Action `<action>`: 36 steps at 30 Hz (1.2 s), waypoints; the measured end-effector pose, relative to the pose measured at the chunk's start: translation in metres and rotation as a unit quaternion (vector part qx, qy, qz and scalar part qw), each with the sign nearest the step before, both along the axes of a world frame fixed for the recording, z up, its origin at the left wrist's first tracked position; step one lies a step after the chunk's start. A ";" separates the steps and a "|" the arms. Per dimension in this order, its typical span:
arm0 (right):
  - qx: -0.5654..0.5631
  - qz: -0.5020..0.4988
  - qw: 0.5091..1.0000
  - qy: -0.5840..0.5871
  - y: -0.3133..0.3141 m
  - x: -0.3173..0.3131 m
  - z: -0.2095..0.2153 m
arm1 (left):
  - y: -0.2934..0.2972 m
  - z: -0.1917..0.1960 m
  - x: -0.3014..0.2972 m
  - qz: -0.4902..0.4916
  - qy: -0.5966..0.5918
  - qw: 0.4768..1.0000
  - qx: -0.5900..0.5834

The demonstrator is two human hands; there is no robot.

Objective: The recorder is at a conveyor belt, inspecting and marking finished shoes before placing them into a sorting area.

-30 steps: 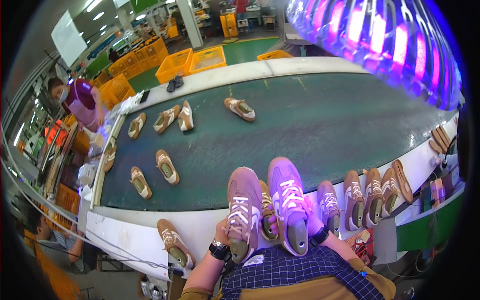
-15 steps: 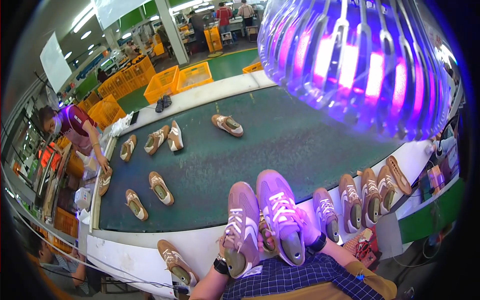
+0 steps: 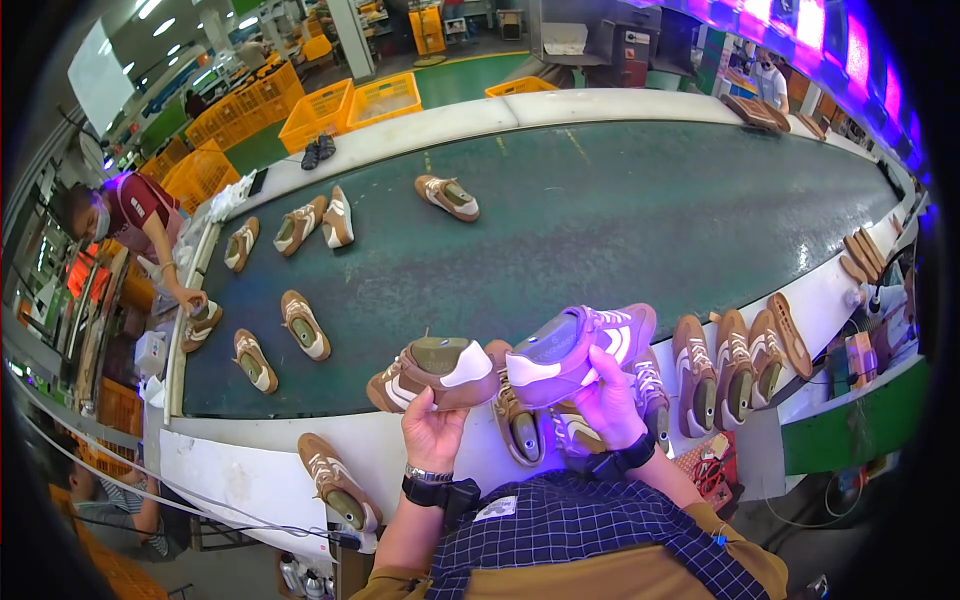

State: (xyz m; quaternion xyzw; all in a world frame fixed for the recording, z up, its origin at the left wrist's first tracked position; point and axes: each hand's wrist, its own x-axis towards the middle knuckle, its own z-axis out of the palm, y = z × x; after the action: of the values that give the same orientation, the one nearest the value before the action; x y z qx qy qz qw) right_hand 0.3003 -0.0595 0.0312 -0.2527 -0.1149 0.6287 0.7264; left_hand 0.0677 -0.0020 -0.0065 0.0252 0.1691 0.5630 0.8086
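The left hand (image 3: 433,435) grips a brown shoe (image 3: 435,378) from below, thumb against its side, its toe pointing left; the right hand (image 3: 612,405) clasps a second shoe (image 3: 566,354), washed in purple light, its toe pointing right. The heels face each other, close together, above the white tabletop (image 3: 375,446) beside the green belt (image 3: 620,240). Three upright shoes (image 3: 734,372) stand in a row to the right. At far left, a co-worker's hand (image 3: 190,299) touches another shoe (image 3: 202,328)
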 end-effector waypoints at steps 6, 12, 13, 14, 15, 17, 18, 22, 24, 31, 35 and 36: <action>-0.058 -0.018 0.998 0.005 -0.002 -0.011 -0.005 | -0.008 -0.006 -0.001 -0.011 0.061 0.998 -0.019; -0.081 -0.012 0.997 -0.006 -0.004 -0.011 -0.011 | -0.010 -0.001 0.005 -0.018 0.090 0.996 -0.018; -0.080 -0.012 0.997 -0.007 -0.004 -0.010 -0.015 | -0.010 -0.001 0.006 -0.019 0.093 0.995 -0.020; -0.080 -0.008 0.997 -0.007 -0.005 -0.008 -0.019 | -0.010 -0.003 0.005 -0.019 0.092 0.995 -0.019; -0.080 -0.005 0.997 -0.006 -0.005 -0.007 -0.022 | -0.010 -0.007 0.004 -0.025 0.086 0.996 -0.023; -0.079 -0.007 0.997 -0.003 -0.005 -0.008 -0.019 | -0.009 -0.009 0.003 -0.032 0.080 0.996 -0.028; -0.080 -0.009 0.997 0.002 -0.005 -0.009 -0.017 | -0.009 -0.009 0.004 -0.032 0.083 0.996 -0.030; -0.078 -0.018 0.997 -0.002 -0.004 -0.011 -0.013 | -0.012 -0.002 0.007 -0.023 0.102 0.994 -0.034; -0.076 -0.007 0.997 0.004 -0.004 -0.009 -0.018 | -0.012 -0.002 0.008 -0.023 0.101 0.994 -0.036; -0.083 -0.017 0.996 0.007 -0.003 -0.010 -0.016 | -0.011 -0.006 0.008 -0.021 0.099 0.994 -0.041; -0.080 -0.013 0.997 0.001 -0.004 -0.007 -0.022 | -0.011 -0.007 0.009 -0.023 0.099 0.994 -0.045; -0.075 -0.010 0.997 0.000 -0.004 -0.007 -0.023 | -0.011 -0.011 0.007 -0.025 0.109 0.993 -0.045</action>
State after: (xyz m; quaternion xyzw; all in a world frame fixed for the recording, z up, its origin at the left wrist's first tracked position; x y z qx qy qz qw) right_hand 0.2929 -0.0636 0.0078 -0.3078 -0.0651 0.6283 0.7115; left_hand 0.0749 -0.0127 -0.0178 0.0545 0.2808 0.5281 0.7996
